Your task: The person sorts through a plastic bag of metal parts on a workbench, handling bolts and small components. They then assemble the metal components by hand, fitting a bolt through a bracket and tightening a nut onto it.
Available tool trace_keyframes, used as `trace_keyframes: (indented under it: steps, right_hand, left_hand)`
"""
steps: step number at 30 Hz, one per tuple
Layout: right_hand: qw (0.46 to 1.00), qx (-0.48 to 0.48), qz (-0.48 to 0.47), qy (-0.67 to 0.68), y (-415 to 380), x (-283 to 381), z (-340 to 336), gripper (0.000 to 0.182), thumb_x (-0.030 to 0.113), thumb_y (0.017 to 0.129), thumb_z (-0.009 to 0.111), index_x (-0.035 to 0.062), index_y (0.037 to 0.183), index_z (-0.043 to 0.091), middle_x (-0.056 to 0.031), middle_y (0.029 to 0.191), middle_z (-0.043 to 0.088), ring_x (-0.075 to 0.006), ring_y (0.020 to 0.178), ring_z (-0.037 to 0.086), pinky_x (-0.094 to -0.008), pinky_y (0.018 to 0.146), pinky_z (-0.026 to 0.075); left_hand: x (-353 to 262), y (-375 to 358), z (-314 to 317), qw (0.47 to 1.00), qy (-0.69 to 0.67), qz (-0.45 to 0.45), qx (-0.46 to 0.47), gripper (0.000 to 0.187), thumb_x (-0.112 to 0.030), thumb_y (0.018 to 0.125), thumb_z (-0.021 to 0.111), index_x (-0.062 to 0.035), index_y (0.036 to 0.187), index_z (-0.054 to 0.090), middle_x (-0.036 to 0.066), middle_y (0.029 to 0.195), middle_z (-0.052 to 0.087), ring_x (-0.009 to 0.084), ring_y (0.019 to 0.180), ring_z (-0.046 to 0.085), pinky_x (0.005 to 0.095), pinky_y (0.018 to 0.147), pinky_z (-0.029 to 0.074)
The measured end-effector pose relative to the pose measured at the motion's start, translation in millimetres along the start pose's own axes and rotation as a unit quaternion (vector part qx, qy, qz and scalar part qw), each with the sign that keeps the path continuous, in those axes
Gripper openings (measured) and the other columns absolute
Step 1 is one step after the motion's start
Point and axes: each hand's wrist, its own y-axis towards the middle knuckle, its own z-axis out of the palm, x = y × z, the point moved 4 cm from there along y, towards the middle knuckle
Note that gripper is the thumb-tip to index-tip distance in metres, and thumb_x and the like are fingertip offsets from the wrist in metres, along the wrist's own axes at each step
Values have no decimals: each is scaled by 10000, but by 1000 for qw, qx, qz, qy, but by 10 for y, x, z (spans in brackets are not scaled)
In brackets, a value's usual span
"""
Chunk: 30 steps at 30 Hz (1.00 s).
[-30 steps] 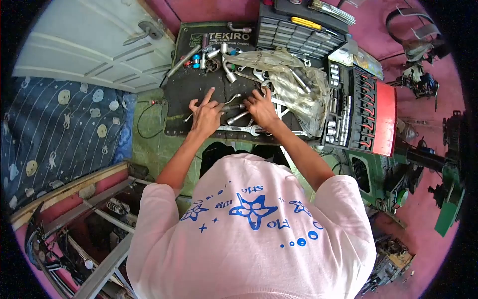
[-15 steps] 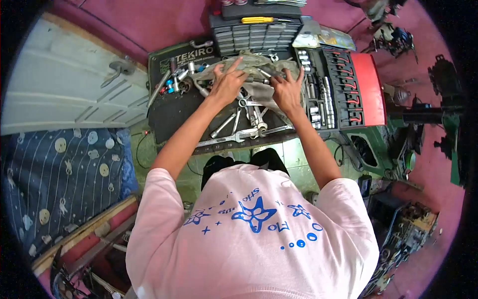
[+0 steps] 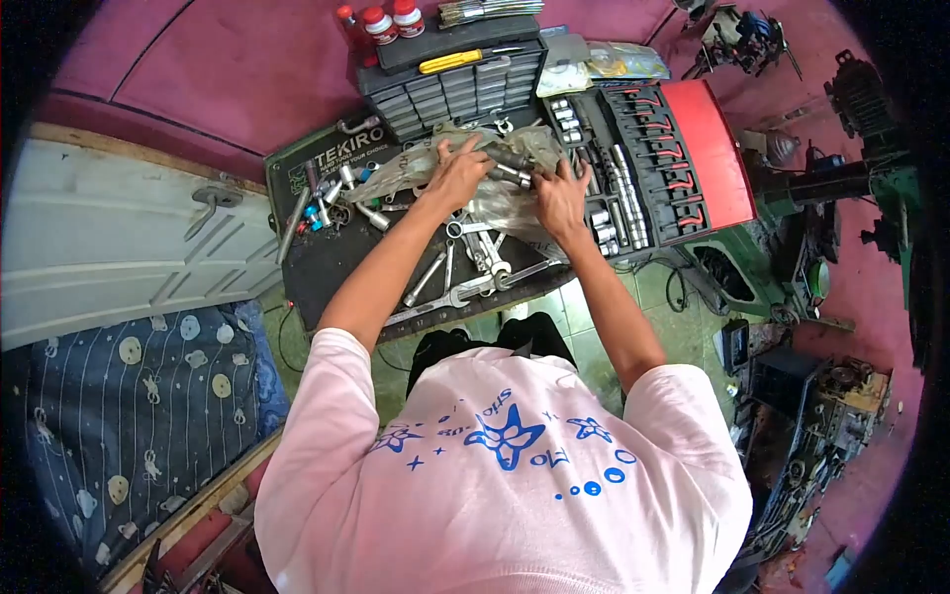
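A crumpled clear plastic bag [image 3: 503,206] lies spread over the workbench, with metal tools in or under it. My left hand [image 3: 455,178] has its fingers bent over the bag's upper left part, gripping the plastic. At the bag's right side, my right hand [image 3: 562,206] is closed on the plastic with curled fingers. Between the hands lies a dark and silver metal tool [image 3: 513,174], partly covered by plastic. Below them are a ring-ended wrench [image 3: 455,230] and a large open-ended wrench [image 3: 455,296]. Loose sockets [image 3: 374,217] lie to the left of the bag.
A small-drawer cabinet [image 3: 455,94] stands at the back, bearing a yellow-handled screwdriver [image 3: 450,62] and red-and-white bottles [image 3: 378,25]. At right are a socket tray [image 3: 623,188] and an open red case [image 3: 708,148] with red-handled hex keys. A white door [image 3: 129,238] stands left.
The view has shifted and tilted. My fingers, raised and spread before, have come down onto the plastic bag, and the metal tool between my hands shows more clearly.
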Motion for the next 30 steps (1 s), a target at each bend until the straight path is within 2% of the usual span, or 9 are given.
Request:
trace_keyframes:
  steps: [6,8,16,18,19,21,23,27,30]
  right_hand:
    - [1000,-2,-2,3,-26,-24,30,215,132,783,662,149,982,744,-24,975,710,-255,1134,551,-647,1042,288]
    - [999,1,1,40,-2,-23,46,164,103,716,687,105,875,724,-58,990,698,-302,1173,539,-710,1052,270]
    - [999,-23,8,42,1,-49,154,114,121,700,690,103,810,717,-56,932,697,-294,1160,540,-677,1034,294]
    - [999,-23,11,48,-3,-66,142,106,129,690,698,108,791,720,-50,911,705,-290,1145,548,-664,1030,296]
    - [999,-21,10,49,-2,-66,142,106,129,690,698,108,791,720,-50,911,705,-290,1145,548,-664,1030,296]
    - [998,-29,18,47,-1,-64,164,89,135,715,678,108,785,727,-61,897,714,-283,1135,552,-664,1026,298]
    - [998,-52,20,35,5,-69,218,94,135,759,643,110,773,733,-71,884,720,-278,1131,553,-665,1025,297]
    - [1000,19,15,-6,2,-24,149,129,135,803,613,116,775,737,-57,868,723,-277,1124,555,-674,1023,292]
    - [999,-37,-1,-1,-15,42,41,134,136,810,612,133,820,746,-44,879,723,-260,1119,557,-662,1022,294]
  left_hand:
    - [-22,56,-4,999,12,32,36,318,10,807,641,-114,1084,739,27,1187,654,276,1396,435,641,1047,283]
    - [8,49,51,999,19,40,16,294,-1,811,638,-112,1063,744,35,1163,655,275,1377,446,637,1045,289]
    - [1,70,84,999,9,40,-10,176,-35,804,645,-87,924,764,63,1037,653,270,1221,523,627,1020,314]
    - [9,96,93,997,57,42,5,210,-77,785,756,-125,988,772,22,1065,650,243,1184,526,575,973,308]
    - [-2,102,99,998,56,41,6,210,-77,785,756,-125,988,772,22,1065,650,243,1184,526,575,973,308]
    - [-14,110,105,1000,13,20,-4,160,-24,792,645,-87,879,764,54,1001,659,263,1205,531,606,1021,315]
    - [-34,123,117,999,35,27,-1,167,-19,791,643,-91,883,763,47,1000,662,263,1199,535,595,1021,313]
    - [-19,91,179,999,44,24,1,167,-31,804,644,-111,886,766,40,1009,672,260,1220,534,582,1011,319]
    - [14,23,125,998,33,25,-49,131,-72,826,655,-119,883,764,30,1017,678,251,1231,531,584,1001,319]
